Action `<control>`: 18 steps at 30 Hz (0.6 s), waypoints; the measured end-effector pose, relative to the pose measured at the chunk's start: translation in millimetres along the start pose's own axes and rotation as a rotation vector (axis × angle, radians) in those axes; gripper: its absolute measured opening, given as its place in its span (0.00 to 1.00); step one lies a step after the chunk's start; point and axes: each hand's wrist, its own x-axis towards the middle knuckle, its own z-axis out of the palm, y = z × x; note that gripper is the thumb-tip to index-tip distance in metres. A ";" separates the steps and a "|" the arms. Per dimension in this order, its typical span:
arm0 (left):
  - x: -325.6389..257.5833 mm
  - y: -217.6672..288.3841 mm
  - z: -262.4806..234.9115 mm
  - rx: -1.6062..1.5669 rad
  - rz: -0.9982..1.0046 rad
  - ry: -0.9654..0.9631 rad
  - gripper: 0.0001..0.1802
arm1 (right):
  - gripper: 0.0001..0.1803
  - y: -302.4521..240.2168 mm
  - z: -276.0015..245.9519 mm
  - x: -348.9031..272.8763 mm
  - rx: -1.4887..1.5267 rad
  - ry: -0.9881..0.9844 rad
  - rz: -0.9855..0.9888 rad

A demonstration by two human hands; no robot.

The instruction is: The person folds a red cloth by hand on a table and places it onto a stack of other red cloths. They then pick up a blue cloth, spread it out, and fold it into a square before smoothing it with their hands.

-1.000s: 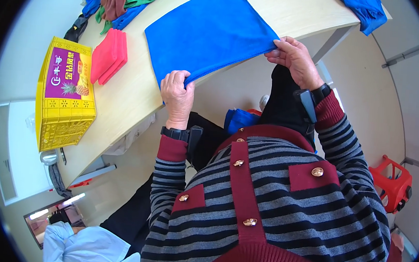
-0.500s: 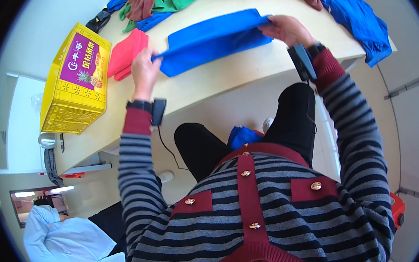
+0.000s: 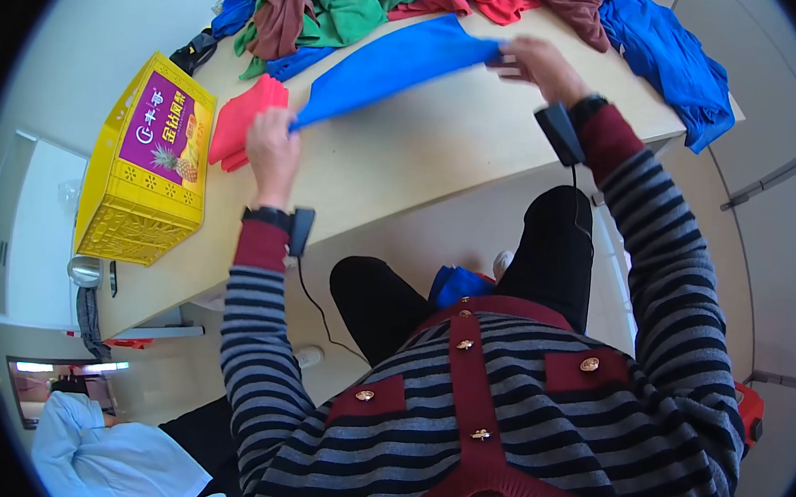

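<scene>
A blue cloth is stretched above the pale table between my two hands, its lower edge taut and slanting up to the right. My left hand is closed on the cloth's near left corner. At the far right end, the fingers of my right hand pinch the other corner, slightly blurred. Just beyond my left hand lies a stack of folded red cloths, partly covered by that hand.
A yellow crate stands on the table at left. Along the far edge lie heaped green, brown, red and blue cloths, with a large blue heap at right. A person in a light blue top is at lower left.
The blue cloth, folded over with a hanging flap before, is now lifted and pulled into one taut sheet. Both hands still hold its ends; the view has shifted slightly.
</scene>
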 end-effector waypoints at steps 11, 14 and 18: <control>-111.1 60.7 -5.1 -0.171 -0.058 -0.158 0.15 | 0.11 56.5 -2.9 -92.6 -0.275 0.015 0.414; -109.5 63.2 -8.8 -0.186 -0.066 -0.150 0.14 | 0.10 57.6 -5.4 -98.3 -0.213 0.023 0.399; -106.5 61.1 -9.7 -0.197 -0.084 -0.164 0.14 | 0.11 58.8 -4.4 -95.9 -0.195 0.020 0.395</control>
